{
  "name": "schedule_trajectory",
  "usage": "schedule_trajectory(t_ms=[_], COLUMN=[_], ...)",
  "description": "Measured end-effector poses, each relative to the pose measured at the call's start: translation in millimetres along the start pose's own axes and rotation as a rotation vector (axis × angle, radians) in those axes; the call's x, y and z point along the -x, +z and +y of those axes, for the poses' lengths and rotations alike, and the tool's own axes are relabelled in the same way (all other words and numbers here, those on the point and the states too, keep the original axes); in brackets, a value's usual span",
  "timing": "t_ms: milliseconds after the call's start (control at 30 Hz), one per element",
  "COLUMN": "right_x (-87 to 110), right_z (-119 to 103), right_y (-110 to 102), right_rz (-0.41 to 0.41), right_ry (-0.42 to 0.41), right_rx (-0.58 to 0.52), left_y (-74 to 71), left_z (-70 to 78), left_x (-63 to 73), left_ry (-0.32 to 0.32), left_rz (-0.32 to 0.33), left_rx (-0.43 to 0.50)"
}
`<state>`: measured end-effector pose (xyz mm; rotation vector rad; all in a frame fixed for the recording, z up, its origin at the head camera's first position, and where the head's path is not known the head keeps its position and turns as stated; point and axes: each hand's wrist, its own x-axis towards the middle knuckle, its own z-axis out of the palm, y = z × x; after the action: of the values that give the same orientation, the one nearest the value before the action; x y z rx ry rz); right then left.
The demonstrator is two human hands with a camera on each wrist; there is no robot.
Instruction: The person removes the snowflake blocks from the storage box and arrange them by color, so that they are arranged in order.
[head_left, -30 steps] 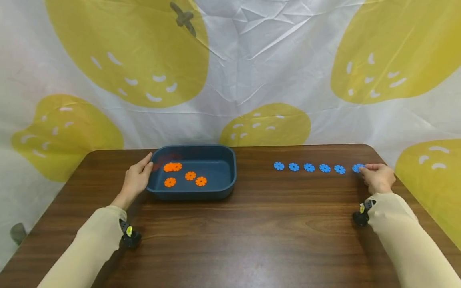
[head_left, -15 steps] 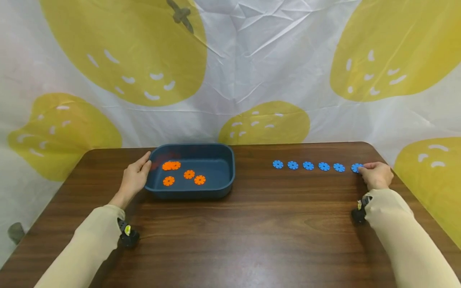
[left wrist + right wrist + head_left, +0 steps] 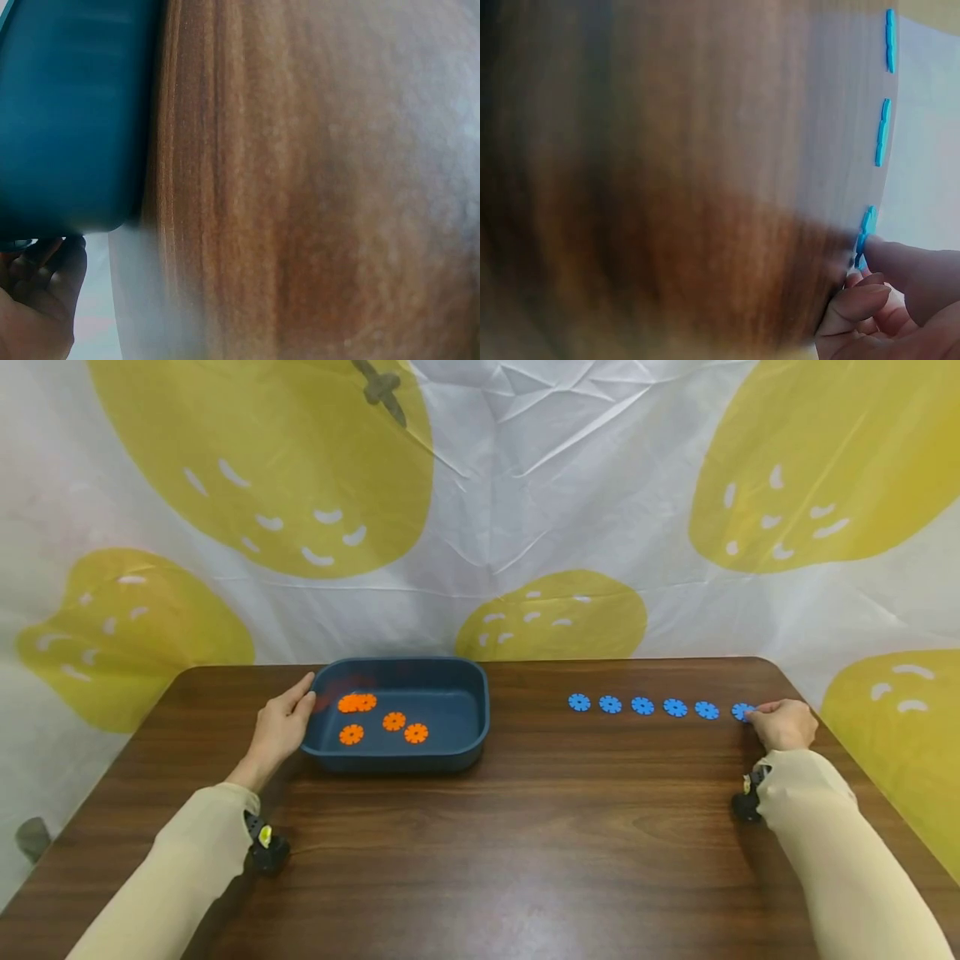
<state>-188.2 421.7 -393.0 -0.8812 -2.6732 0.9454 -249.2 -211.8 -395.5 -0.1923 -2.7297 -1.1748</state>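
My right hand point(image 3: 784, 725) pinches a blue notched disc point(image 3: 741, 712) at the right end of a row on the table. In the right wrist view the thumb point(image 3: 896, 259) lies against this disc, and the other fingers are bent beneath. Several more blue discs point(image 3: 642, 706) continue the row leftward, lying flat and apart. My left hand point(image 3: 279, 731) touches the left end of a dark blue basin point(image 3: 480, 747), fingers mostly extended along its outer side. Several orange notched discs point(image 3: 393, 721) lie inside the basin; two at the back left overlap.
The brown wooden table point(image 3: 510, 835) spreads in front of both arms. Behind it hangs a white cloth point(image 3: 487, 527) printed with large yellow fruit. A small camera point(image 3: 266, 852) is strapped to the left wrist, another camera point(image 3: 748, 806) to the right.
My right hand has drawn its blue disc slightly left, closer to the row. The left hand stays against the basin, and the other discs keep their places.
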Motion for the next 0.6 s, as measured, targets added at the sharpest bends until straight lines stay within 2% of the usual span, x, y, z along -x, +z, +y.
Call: schedule_trajectory(t_ms=[167,367,467,600], right_x=[0.0,0.9,1.7,4.3], right_z=[-1.6,-0.9,0.9,-0.2], right_y=[-0.3,-2.1,-4.7,-8.9], right_rz=[0.017,-0.009,-0.057,-0.100], right_ry=[-0.027,-0.020,0.029,0.134], right_rx=[0.017,-0.016,-0.126,-0.415], left_y=[-0.8,-0.4,0.0,0.3], left_z=[-0.3,-1.3,-2.3,-3.0], left_x=[-1.0,-0.6,0.2,-0.3], left_ry=[0.001,-0.001,-0.003,-0.001], left_rz=[0.003,0.000,-0.007,-0.022], left_rx=[-0.001,0.015,0.019,0.027])
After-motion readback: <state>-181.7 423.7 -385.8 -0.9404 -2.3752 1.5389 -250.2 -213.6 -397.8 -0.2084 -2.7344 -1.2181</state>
